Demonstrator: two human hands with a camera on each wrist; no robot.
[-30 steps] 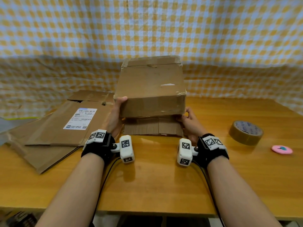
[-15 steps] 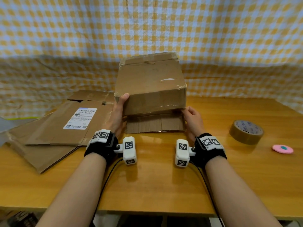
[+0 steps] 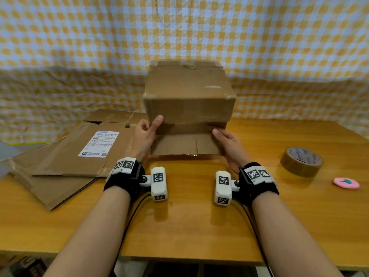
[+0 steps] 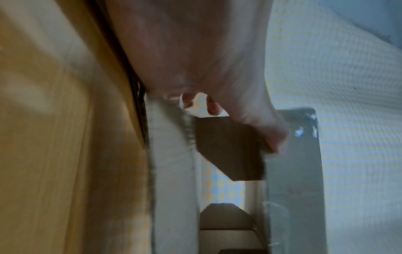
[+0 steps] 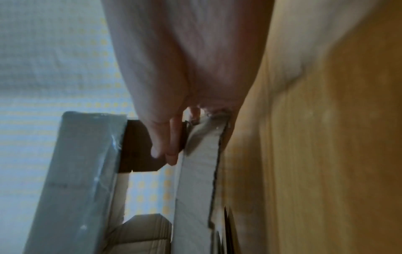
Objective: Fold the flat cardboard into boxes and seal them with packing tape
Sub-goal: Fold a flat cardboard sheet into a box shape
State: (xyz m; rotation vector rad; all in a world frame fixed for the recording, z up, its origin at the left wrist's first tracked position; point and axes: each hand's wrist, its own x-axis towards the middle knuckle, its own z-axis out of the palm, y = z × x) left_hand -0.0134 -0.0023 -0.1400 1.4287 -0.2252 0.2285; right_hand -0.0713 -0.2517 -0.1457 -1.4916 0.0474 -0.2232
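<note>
While gripping the near lower edge of the cardboard box [image 3: 188,100]: left hand [image 3: 144,136] with thumb on the front face, other fingers [image 4: 212,106] curled behind the side flap; right hand [image 3: 229,142] with fingers [image 5: 172,151] curled round the opposite flap. Box half-formed, tilted, open end toward the wearer, bottom flap lying on the counter [image 3: 179,226]. Left of it, flattened cardboard [image 3: 65,156] bearing a white label. Well right of it, a tape roll [image 3: 301,161], then a small pink disc [image 3: 346,182].
</note>
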